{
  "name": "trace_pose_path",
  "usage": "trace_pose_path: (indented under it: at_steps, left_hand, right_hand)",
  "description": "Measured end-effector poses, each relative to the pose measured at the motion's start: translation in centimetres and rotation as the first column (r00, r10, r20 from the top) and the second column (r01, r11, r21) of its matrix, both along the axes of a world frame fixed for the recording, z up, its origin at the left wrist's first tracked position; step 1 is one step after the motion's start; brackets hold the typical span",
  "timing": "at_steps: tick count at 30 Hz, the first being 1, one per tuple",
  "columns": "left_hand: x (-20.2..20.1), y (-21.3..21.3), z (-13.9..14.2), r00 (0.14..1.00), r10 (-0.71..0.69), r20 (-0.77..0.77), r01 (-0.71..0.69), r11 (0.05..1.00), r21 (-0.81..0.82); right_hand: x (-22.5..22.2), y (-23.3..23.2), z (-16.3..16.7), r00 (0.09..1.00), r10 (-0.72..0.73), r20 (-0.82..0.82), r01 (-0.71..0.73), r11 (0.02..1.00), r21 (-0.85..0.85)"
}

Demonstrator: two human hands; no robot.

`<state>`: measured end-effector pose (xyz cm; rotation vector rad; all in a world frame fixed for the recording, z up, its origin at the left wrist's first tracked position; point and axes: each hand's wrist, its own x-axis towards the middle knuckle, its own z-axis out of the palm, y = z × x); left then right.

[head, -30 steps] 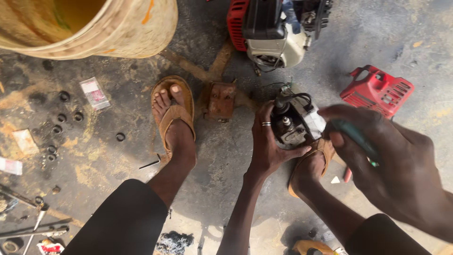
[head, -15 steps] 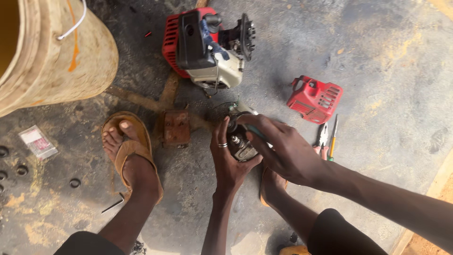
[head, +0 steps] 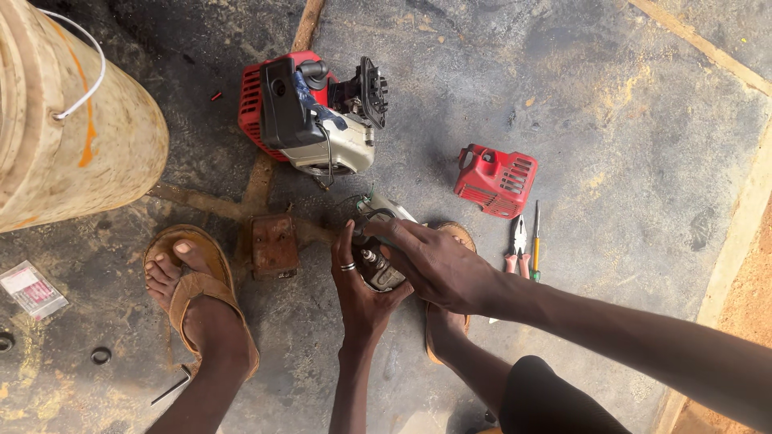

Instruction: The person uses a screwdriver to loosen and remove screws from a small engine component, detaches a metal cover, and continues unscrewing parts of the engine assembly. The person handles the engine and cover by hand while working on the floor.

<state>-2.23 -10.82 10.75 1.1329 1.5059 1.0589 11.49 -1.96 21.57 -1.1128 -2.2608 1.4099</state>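
- A large cream drum is seen at the upper left of the stained concrete floor.
- A red and black small engine is laid on the floor above the hands.
- A red plastic cover is set to the right, with pliers and a screwdriver just below it.
- A rusty block is placed beside the sandalled left foot.
- A small engine part with wires is held between the feet, above the floor.
- The part is cupped from below by the left hand, fingers curled around it.
- The part's top is gripped by the right hand, fingers closed on it.
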Motion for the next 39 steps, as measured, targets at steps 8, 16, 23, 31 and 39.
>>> trace_pose_path:
  at_steps: [8, 16, 23, 31, 39]
  left_hand:
    - [-0.2, -0.3, -0.6, 0.999, -0.018, -0.042, 0.018, 1.000, 0.011]
    - [0.0, -0.2, -0.3, 0.995, -0.015, -0.098, 0.018, 0.999, 0.030]
    - [0.8, -0.5, -0.7, 0.975, -0.022, -0.219, 0.025, 1.000, 0.014]
    - [0.2, -0.7, -1.8, 0.992, 0.006, -0.127, 0.011, 0.991, 0.137]
    - [0.3, -0.1, -0.4, 0.993, 0.022, -0.115, -0.011, 0.995, 0.095]
  right_hand:
    - [0.6, -0.2, -0.5, 0.998, 0.045, 0.051, -0.047, 0.998, 0.043]
    - [1.0, -1.3, -2.0, 0.985, 0.132, -0.113, -0.094, 0.951, 0.295]
    - [-1.0, -3.2, -1.8, 0.976, -0.216, 0.026, 0.208, 0.963, 0.173]
    - [-1.3, -3.1, -1.6, 0.979, -0.040, 0.200, 0.030, 0.998, 0.052]
    - [-1.6, -1.2, 0.2, 0.902, 0.015, 0.431, -0.219, 0.877, 0.428]
